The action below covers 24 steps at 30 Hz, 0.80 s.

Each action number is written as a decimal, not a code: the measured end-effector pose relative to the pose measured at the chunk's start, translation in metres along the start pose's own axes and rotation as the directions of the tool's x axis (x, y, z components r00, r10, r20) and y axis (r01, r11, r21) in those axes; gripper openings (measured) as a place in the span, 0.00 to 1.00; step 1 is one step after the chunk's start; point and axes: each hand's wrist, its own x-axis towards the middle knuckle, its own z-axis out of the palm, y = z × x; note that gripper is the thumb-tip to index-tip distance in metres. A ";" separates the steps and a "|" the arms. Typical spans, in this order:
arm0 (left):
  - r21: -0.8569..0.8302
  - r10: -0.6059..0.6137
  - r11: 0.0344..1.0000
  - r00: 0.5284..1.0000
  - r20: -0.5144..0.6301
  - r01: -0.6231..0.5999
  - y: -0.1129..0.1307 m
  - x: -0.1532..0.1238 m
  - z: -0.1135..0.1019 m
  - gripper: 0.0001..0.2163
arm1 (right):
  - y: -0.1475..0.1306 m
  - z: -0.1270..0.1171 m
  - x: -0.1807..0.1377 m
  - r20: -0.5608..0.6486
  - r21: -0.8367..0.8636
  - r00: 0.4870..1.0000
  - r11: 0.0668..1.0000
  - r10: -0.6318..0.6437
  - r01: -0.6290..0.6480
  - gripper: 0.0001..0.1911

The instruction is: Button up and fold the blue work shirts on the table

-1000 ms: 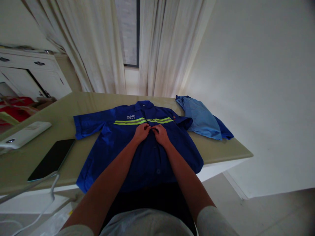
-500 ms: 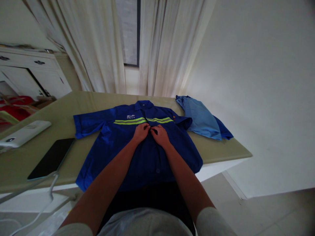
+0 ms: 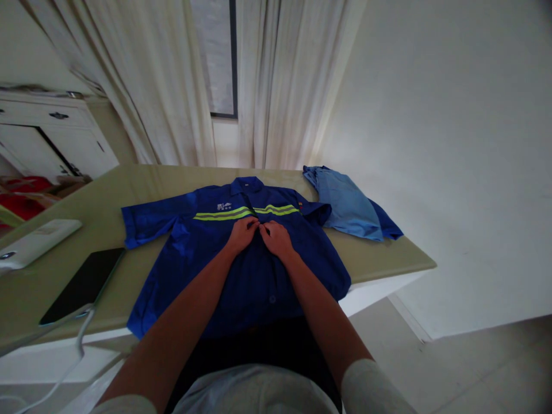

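Note:
A blue short-sleeved work shirt (image 3: 190,276) lies front up on the table, collar away from me, with a yellow-green and grey reflective stripe across its chest. At the front placket, just below the stripe, my left hand (image 3: 242,234) pinches the fabric. My right hand (image 3: 276,238) meets it there, fingers closed on the opposite side of the placket. Both sets of fingertips almost touch; whatever small part lies between them, perhaps a button, is hidden. Lower on the placket a button (image 3: 272,299) shows.
Folded light and dark blue clothing (image 3: 349,207) lies at the table's (image 3: 388,261) right end. On the left are a black phone (image 3: 84,286), a white device (image 3: 41,242) and a white cable (image 3: 80,339). Curtains (image 3: 172,86) hang behind, and a wall (image 3: 431,144) stands to the right.
The view has shifted slightly, so everything sits a little further left. Both hands stay at the same spot on the placket, with only small finger movement.

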 end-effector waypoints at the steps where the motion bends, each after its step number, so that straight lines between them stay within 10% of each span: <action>1: 0.008 0.014 1.000 1.000 0.000 -0.014 0.001 0.000 -0.001 0.11 | -0.001 0.000 0.000 0.003 -0.004 1.000 1.000 0.005 -0.005 0.18; 14: 0.026 0.030 0.999 1.000 0.001 -0.030 0.001 -0.002 -0.003 0.12 | -0.011 0.001 -0.004 0.010 -0.051 1.000 0.998 0.024 -0.024 0.19; 24: -0.038 0.009 0.999 1.000 -0.008 -0.010 -0.003 0.002 -0.001 0.11 | 0.018 0.007 0.012 -0.022 0.347 0.996 0.935 0.081 -0.069 0.18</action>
